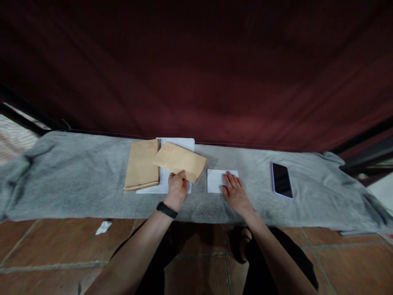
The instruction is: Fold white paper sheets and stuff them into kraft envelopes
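Observation:
My left hand (pixel 177 187) grips a brown envelope (pixel 181 159) by its near edge, thumb on top. The envelope is tilted, with faint red print near its far left corner. Beneath it lie white sheets of paper (pixel 165 177), partly covered. A stack of brown envelopes (pixel 142 164) rests on the left side of those sheets. To the right, my right hand (pixel 233 190) lies flat with fingers stretched on a folded white paper (pixel 214 180).
A phone (pixel 282 180) with a purple case lies at the right on the grey cloth (pixel 92 176) over the narrow bench. Behind hangs a dark red curtain (pixel 196 82). A crumpled white tissue (pixel 103 227) is on the tiled floor (pixel 55 241).

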Tool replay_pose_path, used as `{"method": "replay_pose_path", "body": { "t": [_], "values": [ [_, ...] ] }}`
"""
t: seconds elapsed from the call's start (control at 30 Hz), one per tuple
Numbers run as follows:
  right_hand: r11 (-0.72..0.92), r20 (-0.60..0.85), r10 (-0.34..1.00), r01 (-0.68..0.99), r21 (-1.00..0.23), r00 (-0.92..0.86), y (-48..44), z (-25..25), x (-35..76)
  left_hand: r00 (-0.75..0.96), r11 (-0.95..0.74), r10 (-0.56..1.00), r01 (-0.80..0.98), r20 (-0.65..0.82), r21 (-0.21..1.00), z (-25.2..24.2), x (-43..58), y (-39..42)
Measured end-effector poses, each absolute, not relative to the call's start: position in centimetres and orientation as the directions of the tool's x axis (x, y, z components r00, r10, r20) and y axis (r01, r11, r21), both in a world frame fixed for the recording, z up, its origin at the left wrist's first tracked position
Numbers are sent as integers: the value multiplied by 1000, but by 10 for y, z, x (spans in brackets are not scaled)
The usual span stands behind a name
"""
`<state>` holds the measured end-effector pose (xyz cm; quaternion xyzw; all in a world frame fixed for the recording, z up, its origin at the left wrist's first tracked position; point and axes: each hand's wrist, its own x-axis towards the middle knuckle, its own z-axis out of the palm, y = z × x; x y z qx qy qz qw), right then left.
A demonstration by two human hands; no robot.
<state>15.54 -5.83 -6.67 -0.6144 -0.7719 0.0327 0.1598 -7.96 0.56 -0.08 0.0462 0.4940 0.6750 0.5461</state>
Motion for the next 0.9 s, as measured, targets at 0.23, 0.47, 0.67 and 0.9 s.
{"method": "replay_pose_path", "body": {
  "t": [0.23,0.47,0.67,0.9],
  "values": [
    [214,222,967,869,-446,-124,-56,-54,148,-348,23,863,-697,-366,716,-5,-53,-14],
    [16,29,998,220,-975,56,-49,-31,125,-279,-85,956,-569,-94,818,-2,-22,-35],
    [-106,-142,979,-226,-968,149,-47,-22,119,-230,-174,968,-339,98,924,8,-15,-42],
    [-39,-136,960,-365,-930,243,-41,-14,141,201,-331,943,470,266,818,6,-34,-49]
  ]
}}
